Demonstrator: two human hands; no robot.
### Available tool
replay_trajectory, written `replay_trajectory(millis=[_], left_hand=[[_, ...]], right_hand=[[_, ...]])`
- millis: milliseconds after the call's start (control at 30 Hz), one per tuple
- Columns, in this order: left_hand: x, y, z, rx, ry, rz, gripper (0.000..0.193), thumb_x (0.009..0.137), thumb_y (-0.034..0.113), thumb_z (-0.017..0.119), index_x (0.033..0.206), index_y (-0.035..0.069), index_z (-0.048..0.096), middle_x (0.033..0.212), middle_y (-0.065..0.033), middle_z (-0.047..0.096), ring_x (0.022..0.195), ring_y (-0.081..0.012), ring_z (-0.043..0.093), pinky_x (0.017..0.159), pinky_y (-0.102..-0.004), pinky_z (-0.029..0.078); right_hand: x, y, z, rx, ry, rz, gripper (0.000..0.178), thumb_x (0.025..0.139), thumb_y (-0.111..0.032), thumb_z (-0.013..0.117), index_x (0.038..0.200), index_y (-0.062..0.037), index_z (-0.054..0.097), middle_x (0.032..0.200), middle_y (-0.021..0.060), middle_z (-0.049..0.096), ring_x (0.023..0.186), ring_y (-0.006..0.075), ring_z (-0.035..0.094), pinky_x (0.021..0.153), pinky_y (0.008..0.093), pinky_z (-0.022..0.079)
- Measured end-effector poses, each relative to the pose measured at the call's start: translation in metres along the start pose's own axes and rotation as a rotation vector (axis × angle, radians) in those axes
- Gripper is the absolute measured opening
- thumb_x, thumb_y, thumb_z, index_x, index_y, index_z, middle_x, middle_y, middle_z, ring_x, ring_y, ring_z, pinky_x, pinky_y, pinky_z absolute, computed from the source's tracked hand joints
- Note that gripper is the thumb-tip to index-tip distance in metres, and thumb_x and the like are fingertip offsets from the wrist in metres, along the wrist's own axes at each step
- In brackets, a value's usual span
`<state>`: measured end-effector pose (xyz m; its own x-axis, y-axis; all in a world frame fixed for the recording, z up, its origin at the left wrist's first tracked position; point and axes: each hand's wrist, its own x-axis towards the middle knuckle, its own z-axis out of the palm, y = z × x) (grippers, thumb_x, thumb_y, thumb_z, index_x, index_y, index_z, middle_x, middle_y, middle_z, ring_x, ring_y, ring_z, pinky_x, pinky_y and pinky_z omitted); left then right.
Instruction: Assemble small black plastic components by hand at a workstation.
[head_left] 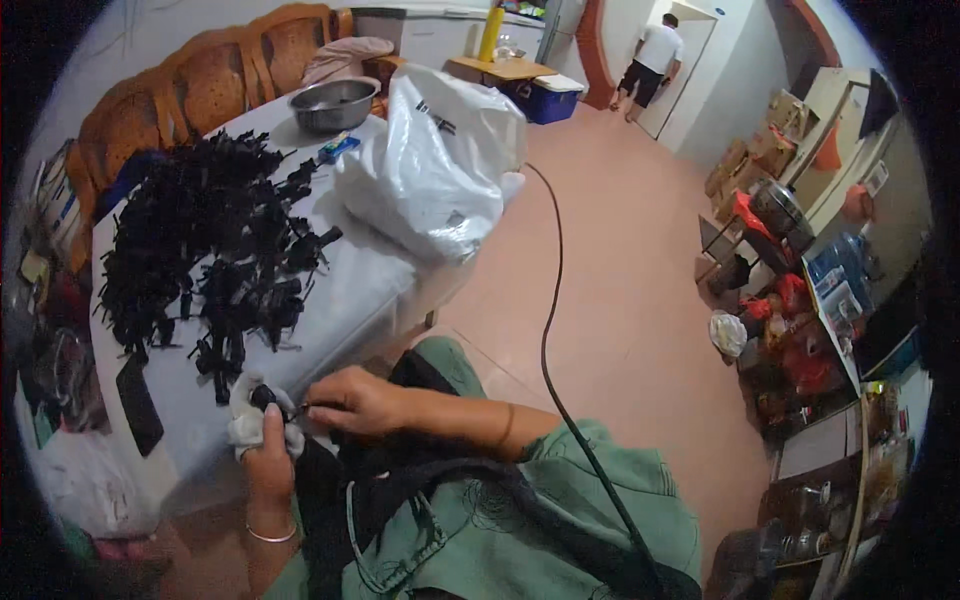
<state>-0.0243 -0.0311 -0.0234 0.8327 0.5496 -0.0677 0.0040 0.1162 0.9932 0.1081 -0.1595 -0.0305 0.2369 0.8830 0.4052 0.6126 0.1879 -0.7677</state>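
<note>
Near the table's front edge, my left hand (270, 468) is closed round a small black part (263, 396). A white cloth (244, 428) is bunched about that hand's fingers and under the part. Just to the right, my right hand (358, 402) is pinched close to the part's end. Whatever sits between its fingertips is too small to make out. A wide heap of similar black parts (205, 225), with short thin stems sticking out, covers the white-topped table (350, 290) beyond my hands. A flat black strip (138, 408) lies at its near left corner.
On the table stand a big white plastic sack (440, 160), a metal bowl (334, 105) and a small blue packet (340, 147). A black cable (550, 330) runs across the floor. Cluttered shelves (815, 450) line the right side. A person (655, 65) is at the far doorway.
</note>
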Motion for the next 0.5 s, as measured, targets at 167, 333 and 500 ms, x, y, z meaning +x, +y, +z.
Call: replay_trajectory(millis=[167, 333, 500], left_hand=[[0.001, -0.039, -0.014, 0.868, -0.038, 0.734, 0.021, 0.088, 0.01, 0.044, 0.103, -0.002, 0.052, 0.089, -0.0092, 0.056, 0.079, -0.0195, 0.054, 0.069, -0.0317, 0.044], [-0.012, 0.0, 0.011, 0.359, -0.189, 0.273, 0.022, 0.085, 0.008, 0.046, 0.105, -0.002, 0.048, 0.086, -0.0103, 0.056, 0.078, -0.021, 0.054, 0.067, -0.0311, 0.044], [-0.009, -0.002, 0.009, 0.2, -0.201, 0.279, 0.029, 0.081, 0.005, 0.044, 0.111, 0.003, 0.041, 0.073, 0.0006, 0.046, 0.06, -0.0052, 0.042, 0.055, -0.0211, 0.038]], right_hand=[[-0.002, -0.005, 0.003, 0.047, 0.045, -0.084, 0.015, 0.079, -0.014, 0.059, 0.085, -0.0001, 0.058, 0.073, 0.0139, 0.057, 0.064, 0.0237, 0.056, 0.057, 0.0316, 0.044], [-0.004, -0.022, 0.007, 0.468, 0.183, 0.295, 0.013, 0.082, -0.013, 0.058, 0.077, -0.0024, 0.054, 0.068, -0.0039, 0.05, 0.063, 0.0039, 0.044, 0.056, 0.0199, 0.037], [0.003, -0.026, 0.011, 0.318, 0.093, 0.3, 0.018, 0.086, -0.016, 0.052, 0.076, -0.0014, 0.051, 0.066, -0.0033, 0.047, 0.063, 0.0049, 0.039, 0.056, 0.0201, 0.035]])
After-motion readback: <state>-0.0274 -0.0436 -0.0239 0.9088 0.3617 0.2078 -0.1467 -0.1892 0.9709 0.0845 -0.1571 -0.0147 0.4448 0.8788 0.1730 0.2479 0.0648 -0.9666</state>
